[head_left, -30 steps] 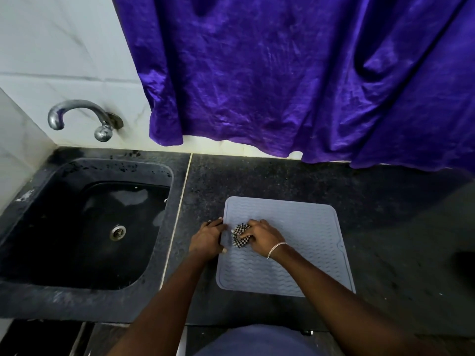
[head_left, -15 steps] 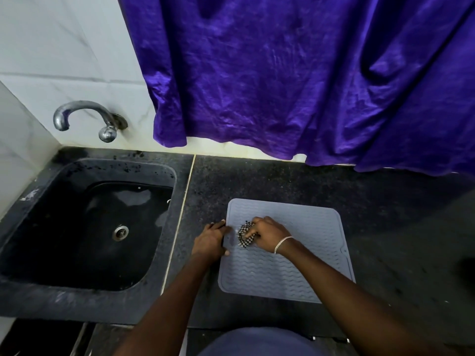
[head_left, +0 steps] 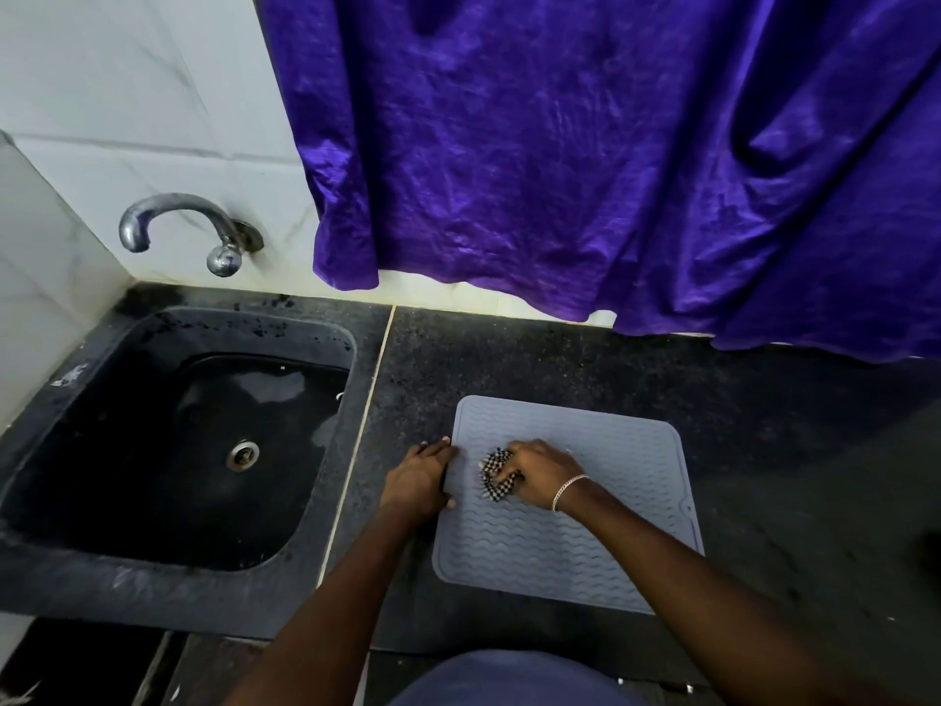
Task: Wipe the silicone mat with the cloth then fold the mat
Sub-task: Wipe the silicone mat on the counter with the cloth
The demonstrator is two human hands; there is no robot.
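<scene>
A grey silicone mat [head_left: 601, 461] with wavy ridges lies flat on the dark counter [head_left: 509, 359]. My right hand [head_left: 542, 471] presses a bunched black-and-white checked cloth [head_left: 496, 473] onto the mat's left part, fingers closed around it. My left hand [head_left: 420, 476] rests on the counter against the mat's left edge, its fingers and thumb touching the rim. A silver bracelet sits on my right wrist.
A black sink [head_left: 168, 450] with a metal drain lies left of the mat. A chrome tap [head_left: 178, 226] juts from the white tiled wall. A purple curtain [head_left: 611, 160] hangs over the counter's back edge. The counter's front edge runs just below the mat.
My right hand has shifted the cloth slightly across the left part of the mat. My left hand stays at the mat's left edge.
</scene>
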